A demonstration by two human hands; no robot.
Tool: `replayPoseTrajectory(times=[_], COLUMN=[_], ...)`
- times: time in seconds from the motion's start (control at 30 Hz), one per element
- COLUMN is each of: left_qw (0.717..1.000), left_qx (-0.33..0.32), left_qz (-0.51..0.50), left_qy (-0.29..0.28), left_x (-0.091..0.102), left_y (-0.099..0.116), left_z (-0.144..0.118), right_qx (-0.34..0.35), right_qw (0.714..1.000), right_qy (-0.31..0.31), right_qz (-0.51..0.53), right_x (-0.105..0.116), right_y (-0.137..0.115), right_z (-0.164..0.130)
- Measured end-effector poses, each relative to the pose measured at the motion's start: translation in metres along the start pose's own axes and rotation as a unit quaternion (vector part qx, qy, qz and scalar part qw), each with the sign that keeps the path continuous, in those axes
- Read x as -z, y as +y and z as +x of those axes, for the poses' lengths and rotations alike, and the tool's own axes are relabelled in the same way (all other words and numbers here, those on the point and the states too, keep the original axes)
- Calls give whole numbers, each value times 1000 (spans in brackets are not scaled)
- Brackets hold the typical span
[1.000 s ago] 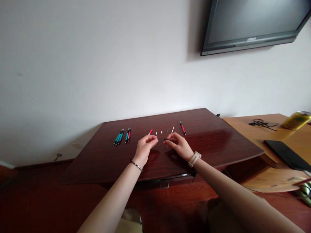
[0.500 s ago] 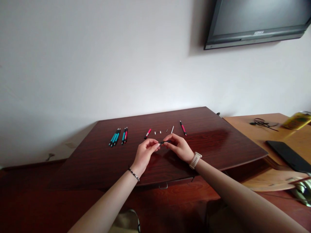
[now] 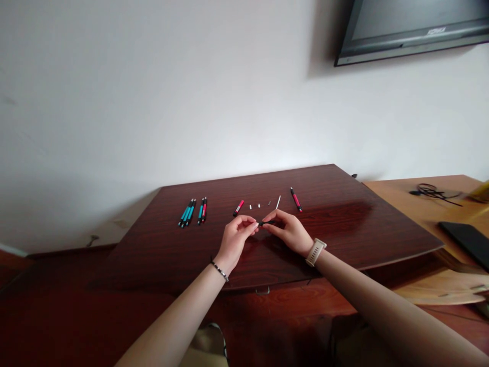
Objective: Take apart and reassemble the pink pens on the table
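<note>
Change: both hands have closed in since a second ago, fingertips were apart then and now meet over one small black pen part; the view has also drifted a bit, TV slid up toward the corner.
Left hand (image 3: 236,235): thin bracelet on the wrist, grip pressed together, pinching the left end of the part.
Right hand (image 3: 289,232): pale watch strap on the wrist, grip pinched shut on the other end of the same piece.
Held piece: short slim black pen part (image 3: 264,223), held level just above the dark reddish wooden bench (image 3: 344,229), near its middle. Too small to say exactly which part it is.
Handling: looks feather-light, stiff plastic, smooth and easy to fumble, I'd say. Best taken at the two ends with fingertips, like it is now.
Behind the hands: red-and-black pen barrel (image 3: 238,207), a row of tiny white bits (image 3: 254,206), a thin white refill (image 3: 278,202), and a whole red-and-black pen (image 3: 296,199).
Far left: bundle of teal-and-black pens (image 3: 187,213) with a teal and red pair (image 3: 202,211) just beside it.
Right side: lighter wooden table (image 3: 401,196) carrying a black cable (image 3: 431,191) and a flat black device (image 3: 464,237).
Wall: dark flat TV (image 3: 412,25) mounted top right.
</note>
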State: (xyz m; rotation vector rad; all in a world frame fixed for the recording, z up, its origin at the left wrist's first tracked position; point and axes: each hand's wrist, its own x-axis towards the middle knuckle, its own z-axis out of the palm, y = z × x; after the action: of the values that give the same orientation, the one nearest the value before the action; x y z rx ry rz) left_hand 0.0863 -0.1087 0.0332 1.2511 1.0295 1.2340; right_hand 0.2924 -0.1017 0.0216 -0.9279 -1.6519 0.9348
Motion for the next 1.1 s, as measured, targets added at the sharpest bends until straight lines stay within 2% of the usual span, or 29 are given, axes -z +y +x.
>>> replayPoseTrajectory(times=[0.57,1.1], left_qw=[1000,1000], left_qx=[-6,-4], left_qz=[8,12], left_qy=[-10,-9], left_x=[4,3], left_y=[-5,-2], left_z=[3,3], right_qx=[-10,-5], right_qw=[999,1000], right_qy=[-21,0], right_qz=[30,18], right_x=[-1,-2], right_y=[6,2], right_z=[1,1])
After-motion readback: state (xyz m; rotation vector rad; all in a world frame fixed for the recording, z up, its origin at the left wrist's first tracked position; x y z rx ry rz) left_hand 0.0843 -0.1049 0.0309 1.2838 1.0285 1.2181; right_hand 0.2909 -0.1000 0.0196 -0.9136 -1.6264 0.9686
